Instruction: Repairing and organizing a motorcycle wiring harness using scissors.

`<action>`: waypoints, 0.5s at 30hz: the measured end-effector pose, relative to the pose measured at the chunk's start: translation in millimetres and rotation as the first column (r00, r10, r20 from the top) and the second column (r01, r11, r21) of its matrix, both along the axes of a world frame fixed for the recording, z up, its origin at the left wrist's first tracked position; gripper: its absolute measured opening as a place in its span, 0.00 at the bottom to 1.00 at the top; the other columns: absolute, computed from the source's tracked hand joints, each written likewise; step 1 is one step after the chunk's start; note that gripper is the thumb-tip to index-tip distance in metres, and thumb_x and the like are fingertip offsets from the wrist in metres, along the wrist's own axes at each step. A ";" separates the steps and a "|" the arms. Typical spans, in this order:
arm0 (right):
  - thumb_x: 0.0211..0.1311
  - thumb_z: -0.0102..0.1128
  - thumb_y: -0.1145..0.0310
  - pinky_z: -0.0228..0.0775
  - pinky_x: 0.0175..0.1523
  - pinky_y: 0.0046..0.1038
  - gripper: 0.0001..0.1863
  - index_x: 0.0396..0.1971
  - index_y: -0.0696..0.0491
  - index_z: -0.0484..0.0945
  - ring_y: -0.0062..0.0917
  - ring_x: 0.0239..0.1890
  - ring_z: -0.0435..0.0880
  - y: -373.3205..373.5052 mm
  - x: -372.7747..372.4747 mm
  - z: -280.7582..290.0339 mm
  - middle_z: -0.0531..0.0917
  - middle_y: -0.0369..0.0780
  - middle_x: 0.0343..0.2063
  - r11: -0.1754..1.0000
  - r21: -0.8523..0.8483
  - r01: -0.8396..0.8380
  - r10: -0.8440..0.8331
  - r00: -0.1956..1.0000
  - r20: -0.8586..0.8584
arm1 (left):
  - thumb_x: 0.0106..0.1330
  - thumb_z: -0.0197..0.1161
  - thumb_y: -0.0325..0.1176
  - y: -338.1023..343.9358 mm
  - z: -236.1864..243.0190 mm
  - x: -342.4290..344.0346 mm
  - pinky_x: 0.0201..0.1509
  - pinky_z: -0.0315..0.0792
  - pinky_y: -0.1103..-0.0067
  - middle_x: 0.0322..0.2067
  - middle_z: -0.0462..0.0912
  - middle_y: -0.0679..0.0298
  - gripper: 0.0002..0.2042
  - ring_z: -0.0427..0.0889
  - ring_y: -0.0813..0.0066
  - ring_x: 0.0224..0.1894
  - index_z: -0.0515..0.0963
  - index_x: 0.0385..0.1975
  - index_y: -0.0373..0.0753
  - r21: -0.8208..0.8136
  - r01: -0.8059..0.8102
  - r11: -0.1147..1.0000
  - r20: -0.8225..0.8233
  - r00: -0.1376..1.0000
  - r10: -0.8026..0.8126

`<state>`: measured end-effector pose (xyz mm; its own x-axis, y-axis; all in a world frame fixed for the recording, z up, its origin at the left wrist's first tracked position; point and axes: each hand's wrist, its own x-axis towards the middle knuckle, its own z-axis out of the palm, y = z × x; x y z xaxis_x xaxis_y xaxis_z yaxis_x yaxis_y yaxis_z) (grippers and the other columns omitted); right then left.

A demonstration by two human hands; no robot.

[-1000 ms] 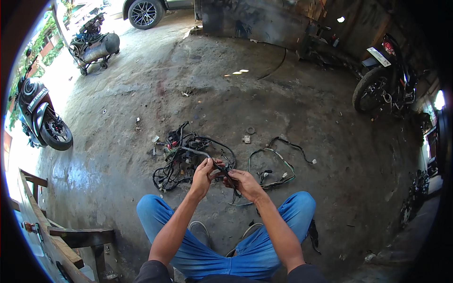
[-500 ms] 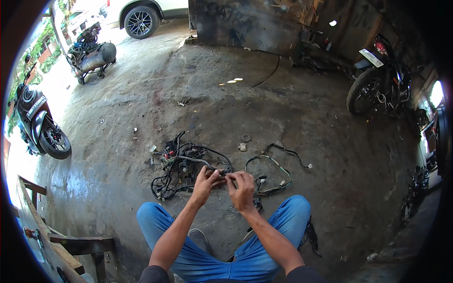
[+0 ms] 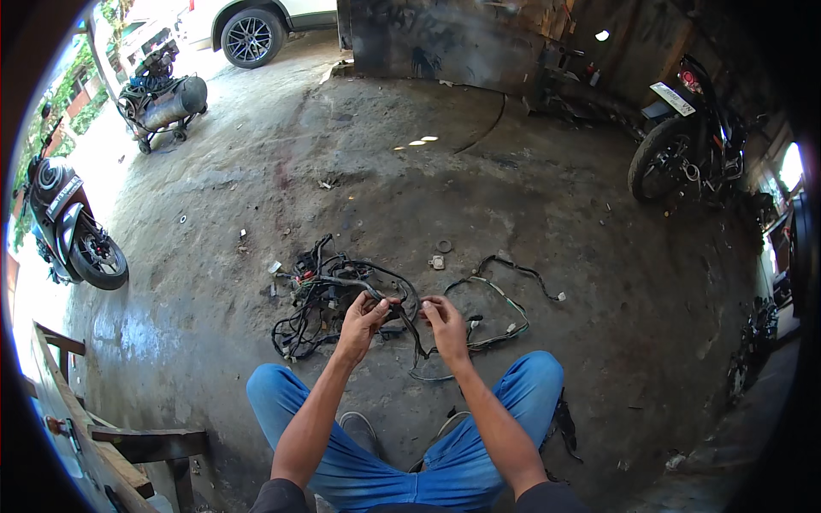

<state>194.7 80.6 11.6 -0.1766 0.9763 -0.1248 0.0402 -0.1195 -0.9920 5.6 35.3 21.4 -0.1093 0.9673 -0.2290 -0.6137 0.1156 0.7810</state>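
A tangled black wiring harness (image 3: 310, 323) with several connectors lies on the concrete floor in front of my knees. My left hand (image 3: 363, 327) is closed round its thick black bundle, raised above the floor. To the right of it, my right hand (image 3: 445, 328) is pinched, with thumb and forefinger together a short gap away from the bundle. Whatever is between those fingertips is too small to make out. Between my hands, dark wires sag down and run on into a looped branch (image 3: 518, 315) with green and white wires and a pale end connector.
A grey washer-like ring (image 3: 444, 246) and a small pale block (image 3: 437, 262) lie beyond my hands. A wooden bench (image 3: 145, 443) stands at lower left. Motorcycles (image 3: 85, 248) flank the floor, with an air compressor (image 3: 175, 104) and a white car (image 3: 321, 17) farther back.
My right hand has drawn away from my left, opening a gap between them. The dark wires beneath now hang in view. My left hand keeps its hold, shifted slightly left.
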 end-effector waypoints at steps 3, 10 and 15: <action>0.78 0.49 0.59 0.76 0.51 0.26 0.19 0.59 0.55 0.77 0.23 0.45 0.86 1.4 -2.0 -8.5 0.87 0.38 0.42 0.935 -0.217 -0.279 0.227 0.945 -0.235 | 0.74 0.61 0.30 -3.1 -2.5 0.3 0.53 0.79 0.79 0.49 0.84 0.57 0.07 0.84 0.73 0.50 0.73 0.46 0.39 -0.006 -0.009 1.000 -0.067 0.998 0.009; 0.77 0.52 0.63 0.77 0.50 0.23 0.18 0.57 0.58 0.78 0.19 0.43 0.85 -4.9 -13.4 -7.3 0.86 0.37 0.43 0.837 -0.295 -0.462 0.266 0.813 -0.518 | 0.72 0.61 0.29 -3.1 -9.1 -8.4 0.52 0.78 0.79 0.46 0.85 0.58 0.06 0.83 0.76 0.49 0.73 0.44 0.39 -0.029 0.010 1.000 -0.141 0.990 -0.014; 0.69 0.65 0.68 0.76 0.47 0.23 0.12 0.46 0.60 0.84 0.18 0.40 0.84 2.6 -6.4 -21.2 0.87 0.37 0.38 0.945 -0.201 -0.259 0.193 0.935 -0.299 | 0.71 0.59 0.26 -3.2 -5.8 -3.6 0.52 0.78 0.75 0.43 0.83 0.63 0.06 0.81 0.75 0.51 0.72 0.44 0.41 -0.062 -0.020 0.998 -0.052 0.999 0.016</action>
